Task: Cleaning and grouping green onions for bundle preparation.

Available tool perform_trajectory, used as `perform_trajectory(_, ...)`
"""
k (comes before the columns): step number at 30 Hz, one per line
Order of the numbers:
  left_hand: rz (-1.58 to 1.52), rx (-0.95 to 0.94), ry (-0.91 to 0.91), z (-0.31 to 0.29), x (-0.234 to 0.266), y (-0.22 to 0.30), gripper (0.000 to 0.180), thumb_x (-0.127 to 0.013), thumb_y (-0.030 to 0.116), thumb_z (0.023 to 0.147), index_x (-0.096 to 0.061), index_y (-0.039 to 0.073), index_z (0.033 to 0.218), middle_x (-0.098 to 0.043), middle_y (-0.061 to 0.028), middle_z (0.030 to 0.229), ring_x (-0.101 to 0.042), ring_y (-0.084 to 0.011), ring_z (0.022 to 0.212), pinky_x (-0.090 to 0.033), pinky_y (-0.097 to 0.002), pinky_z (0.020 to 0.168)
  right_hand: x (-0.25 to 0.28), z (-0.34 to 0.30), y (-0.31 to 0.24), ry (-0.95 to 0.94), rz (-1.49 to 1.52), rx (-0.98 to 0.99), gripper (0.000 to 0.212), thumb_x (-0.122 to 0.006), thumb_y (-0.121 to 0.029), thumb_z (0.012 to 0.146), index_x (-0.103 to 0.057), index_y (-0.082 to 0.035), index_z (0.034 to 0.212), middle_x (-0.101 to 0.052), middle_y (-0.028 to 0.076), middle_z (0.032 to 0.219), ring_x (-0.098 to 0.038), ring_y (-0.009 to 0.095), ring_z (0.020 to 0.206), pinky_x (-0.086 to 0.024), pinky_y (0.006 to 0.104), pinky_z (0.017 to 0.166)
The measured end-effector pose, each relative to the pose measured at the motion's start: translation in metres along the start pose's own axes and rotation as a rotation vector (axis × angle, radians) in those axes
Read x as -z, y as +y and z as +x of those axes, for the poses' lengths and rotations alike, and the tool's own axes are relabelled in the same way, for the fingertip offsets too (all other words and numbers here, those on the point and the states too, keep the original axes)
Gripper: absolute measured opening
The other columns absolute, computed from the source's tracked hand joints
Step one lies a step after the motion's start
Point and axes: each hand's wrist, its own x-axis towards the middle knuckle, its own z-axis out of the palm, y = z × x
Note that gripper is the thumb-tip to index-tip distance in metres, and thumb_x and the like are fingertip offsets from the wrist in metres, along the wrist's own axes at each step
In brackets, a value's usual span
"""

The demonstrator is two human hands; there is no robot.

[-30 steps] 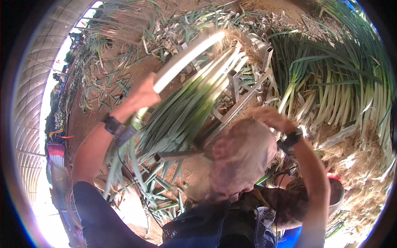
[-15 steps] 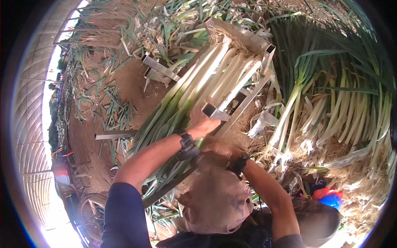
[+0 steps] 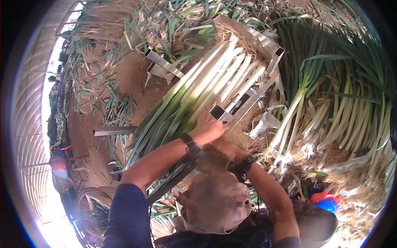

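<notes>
A bundle of long green onions (image 3: 215, 74), thick and leek-like, lies in a metal frame (image 3: 244, 35) of square tubes. Their white stems and roots point to the far right, the green leaves to the near left. My left hand (image 3: 208, 127) rests against the bundle where white turns green, beside a cut tube end (image 3: 218, 113). Its visible fingers are stretched out and apart; some are hidden by the tube. Just below it, at the frame's near side, is my right hand (image 3: 226, 148). Its fingers are blurred and hidden, so I cannot tell what they hold.
A large pile of green onions (image 3: 343, 107) lies at the right, roots toward me. Leaf trimmings (image 3: 165, 29) cover the ground beyond the frame. A metal bar (image 3: 113, 131) sticks out leftward. A tan cap (image 3: 217, 202) blocks the near middle. Red and blue plastic (image 3: 326, 201) lies near right.
The frame and onions appear slightly further right through a small shift of view. My left hand has moved a little rightward along the tube end. My right hand stays close below it.
</notes>
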Motion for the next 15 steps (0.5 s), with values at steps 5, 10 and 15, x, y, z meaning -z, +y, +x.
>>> perform_trajectory(5,0.125,0.024,-0.463,0.022,0.099,0.052,0.066,-0.051,0.041,0.095,-0.031,0.009,0.149,-0.049,-0.023,0.134,-0.051,-0.0352,0.119,-0.04,-0.0467,0.101,0.001,0.001,-0.022,0.214,-0.011,0.016,0.026,-0.058,-0.018,0.097,-0.062,-0.001,0.117,-0.066,0.008,0.105,-0.062,0.016,0.094,-0.052,0.0295,0.08)
perform_trajectory(10,0.492,0.04,-0.572,0.039,0.144,0.028,0.081,-0.047,0.056,0.095,-0.023,0.004,0.152,-0.025,-0.0265,0.153,-0.037,-0.0395,0.135,-0.032,-0.0528,0.111,-0.038,-0.01,-0.117,0.241,-0.549,-0.117,0.032,-0.058,-0.025,0.097,-0.065,0.0,0.115,-0.068,0.009,0.107,-0.064,0.017,0.093,-0.052,0.0317,0.078)
perform_trajectory(15,0.304,0.082,-0.106,0.021,0.132,-0.018,0.097,-0.052,0.065,0.088,-0.021,-0.004,0.148,-0.02,-0.0284,0.154,-0.04,-0.0394,0.134,-0.021,-0.0589,0.116,0.018,-0.041,-0.196,0.485,-0.872,-0.373,0.042,-0.052,-0.037,0.098,-0.067,-0.001,0.111,-0.067,0.017,0.114,-0.067,0.023,0.089,-0.054,0.034,0.075)
